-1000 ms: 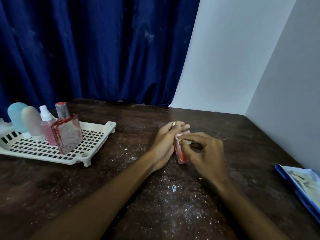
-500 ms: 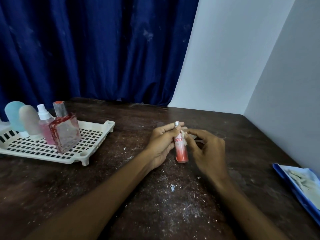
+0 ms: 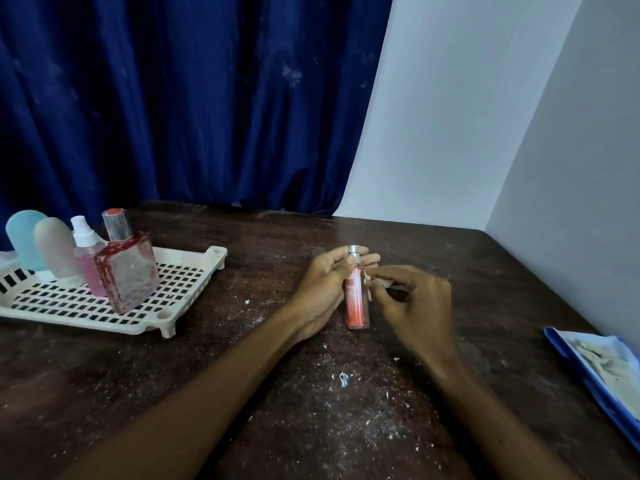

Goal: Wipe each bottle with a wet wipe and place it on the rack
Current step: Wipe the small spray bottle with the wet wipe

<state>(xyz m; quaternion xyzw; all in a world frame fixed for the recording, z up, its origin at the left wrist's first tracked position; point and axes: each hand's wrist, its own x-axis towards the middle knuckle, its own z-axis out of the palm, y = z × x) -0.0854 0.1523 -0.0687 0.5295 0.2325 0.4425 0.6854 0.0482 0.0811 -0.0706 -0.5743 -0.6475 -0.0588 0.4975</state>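
Bottle [image 3: 356, 306] in left hand [image 3: 323, 292], wipe [image 3: 382, 282] in right hand [image 3: 415, 306], rack [image 3: 86, 324] apart

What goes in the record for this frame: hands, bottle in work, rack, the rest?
left hand: grips the slim bottle near its cap
right hand: pinches a wipe beside that bottle
slim bottle: pink, upright, low over the table
rack: white, at left, holds blue bottle, grey bottle, spray bottle, square bottle
pack: blue, right edge, wipes inside
stage: slim bottle not yet racked
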